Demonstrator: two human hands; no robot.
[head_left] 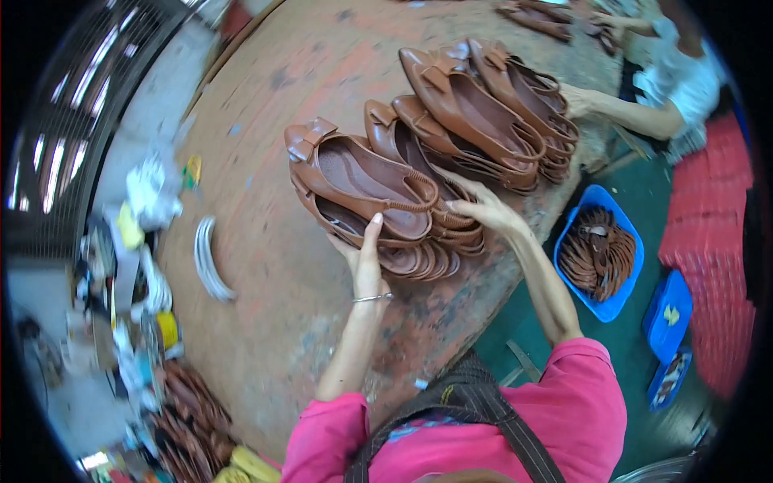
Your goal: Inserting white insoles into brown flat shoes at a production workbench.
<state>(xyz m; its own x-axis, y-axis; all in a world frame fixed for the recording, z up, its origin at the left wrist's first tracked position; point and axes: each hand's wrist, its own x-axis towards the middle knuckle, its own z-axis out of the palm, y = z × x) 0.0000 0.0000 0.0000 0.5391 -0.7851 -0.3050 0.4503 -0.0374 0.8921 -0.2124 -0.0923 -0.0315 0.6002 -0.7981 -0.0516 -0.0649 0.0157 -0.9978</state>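
Several brown flat shoes with bows lie stacked on a worn reddish work table [306, 97]. My left hand [364, 253] presses against the near side of the closest stack of shoes [362, 185], fingers up along the heels. My right hand [481, 205] rests flat on the right end of the same stack, fingers spread over the heels. A second stack of brown shoes [483, 105] lies further back and to the right, touching the first. I wear a thin bracelet on my left wrist and pink sleeves.
Another person's arm [620, 109] reaches toward the far stack from the right. A blue bin of brown straps [600, 253] sits on the floor, with smaller blue bins [668, 314] beside it. White curved strips [208, 258] lie on the table; clutter fills the left.
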